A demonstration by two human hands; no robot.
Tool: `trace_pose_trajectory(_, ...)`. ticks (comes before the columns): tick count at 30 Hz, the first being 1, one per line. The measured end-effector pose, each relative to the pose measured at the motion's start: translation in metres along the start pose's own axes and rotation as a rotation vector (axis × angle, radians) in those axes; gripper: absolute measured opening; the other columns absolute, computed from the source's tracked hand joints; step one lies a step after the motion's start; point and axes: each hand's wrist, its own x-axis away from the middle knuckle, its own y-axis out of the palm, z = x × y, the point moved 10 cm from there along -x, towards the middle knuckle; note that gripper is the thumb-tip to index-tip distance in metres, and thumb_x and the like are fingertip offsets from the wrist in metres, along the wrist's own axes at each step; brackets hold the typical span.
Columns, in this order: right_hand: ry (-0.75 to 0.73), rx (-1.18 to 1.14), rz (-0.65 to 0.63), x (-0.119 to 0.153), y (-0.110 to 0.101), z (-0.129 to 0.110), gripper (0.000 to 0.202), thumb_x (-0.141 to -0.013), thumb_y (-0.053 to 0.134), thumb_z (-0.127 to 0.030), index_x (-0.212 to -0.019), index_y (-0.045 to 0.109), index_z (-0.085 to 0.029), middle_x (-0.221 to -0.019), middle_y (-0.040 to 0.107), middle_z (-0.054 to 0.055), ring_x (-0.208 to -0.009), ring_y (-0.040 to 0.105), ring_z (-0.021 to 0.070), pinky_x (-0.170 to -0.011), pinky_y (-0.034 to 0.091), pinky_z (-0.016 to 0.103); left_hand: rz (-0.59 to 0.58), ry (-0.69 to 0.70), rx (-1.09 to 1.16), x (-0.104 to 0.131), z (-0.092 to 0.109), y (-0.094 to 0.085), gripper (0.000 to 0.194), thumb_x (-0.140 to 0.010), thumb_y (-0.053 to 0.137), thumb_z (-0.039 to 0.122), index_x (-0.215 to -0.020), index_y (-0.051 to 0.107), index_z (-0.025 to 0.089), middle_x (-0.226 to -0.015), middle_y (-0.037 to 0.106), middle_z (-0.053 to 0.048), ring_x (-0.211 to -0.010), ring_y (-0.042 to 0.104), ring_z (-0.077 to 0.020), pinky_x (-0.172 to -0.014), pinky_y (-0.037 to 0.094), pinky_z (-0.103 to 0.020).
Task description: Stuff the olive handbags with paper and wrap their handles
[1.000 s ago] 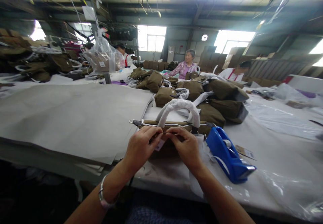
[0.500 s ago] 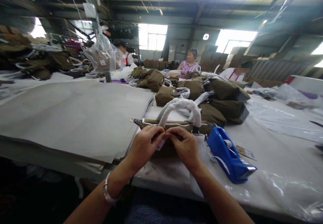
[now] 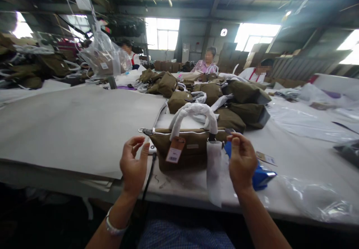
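An olive-brown handbag [image 3: 196,155] stands upright on the table before me, its handles [image 3: 193,110] wrapped in white paper. From the near handle's left base hangs a brown and white price tag [image 3: 174,151]. A strip of white wrapping [image 3: 214,170] droops at the right handle base. Beside the bag's left end, my left hand [image 3: 134,163] is open, thumb and fingers apart, holding nothing. By its right end is my right hand [image 3: 243,163], fingers loosely bent and apparently empty, in front of a blue tape dispenser [image 3: 262,178] that it partly hides.
Large pale sheets [image 3: 78,129] lie stacked on the left. More olive handbags [image 3: 249,114] are heaped behind the bag. Clear plastic [image 3: 316,200] and a loose tag [image 3: 266,158] lie to the right. A black cable [image 3: 148,178] runs over the table edge. Several people sit across the table.
Both hands have let go of the tag at the handle base and moved apart, one to each side of the bag. The tag now hangs free. The view has tilted slightly down.
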Motion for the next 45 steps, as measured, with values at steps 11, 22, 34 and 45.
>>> trace_pose_trajectory(11,0.096,0.487,-0.513,-0.027,0.045,0.039,0.083,-0.096,0.023,-0.072,-0.14,0.058,-0.011,-0.139,0.061,0.021,-0.134,0.052,0.0374,-0.109,0.042,0.048,-0.563,-0.245,-0.443,0.007,-0.047,0.067,0.071,-0.097,0.028,0.069,-0.139,0.052,0.018,-0.131,0.068,-0.016,-0.121,0.064,-0.033,-0.098,0.051,-0.045)
trace_pose_trajectory(22,-0.051,0.802,-0.88,-0.047,0.094,0.047,0.037,-0.098,0.045,-0.026,-0.121,0.07,-0.011,-0.12,0.072,0.017,-0.113,0.068,0.0275,-0.099,0.049,0.034,-0.756,0.071,-0.697,-0.007,-0.024,0.109,0.053,-0.099,0.039,0.042,-0.142,0.054,0.015,-0.149,0.054,-0.015,-0.143,0.045,-0.0288,-0.119,0.036,-0.046)
trace_pose_trajectory(34,-0.39,0.578,-1.065,0.006,0.18,-0.024,0.075,-0.102,0.026,-0.064,-0.148,0.05,-0.01,-0.15,0.05,0.018,-0.144,0.043,0.0309,-0.123,0.025,0.051,-0.939,0.291,-0.485,0.029,-0.04,0.124,0.045,-0.104,0.034,0.031,-0.141,0.058,0.024,-0.151,0.053,-0.005,-0.143,0.046,-0.0231,-0.117,0.041,-0.049)
trace_pose_trajectory(45,-0.212,0.465,-1.063,-0.04,0.167,0.0,0.065,-0.105,0.028,-0.054,-0.157,0.034,-0.017,-0.161,0.035,0.011,-0.152,0.028,0.0234,-0.126,0.016,0.049,-0.928,0.395,-0.486,-0.008,0.028,0.178,0.054,-0.104,0.037,0.041,-0.15,0.046,0.014,-0.16,0.038,-0.012,-0.151,0.031,-0.0269,-0.122,0.032,-0.051)
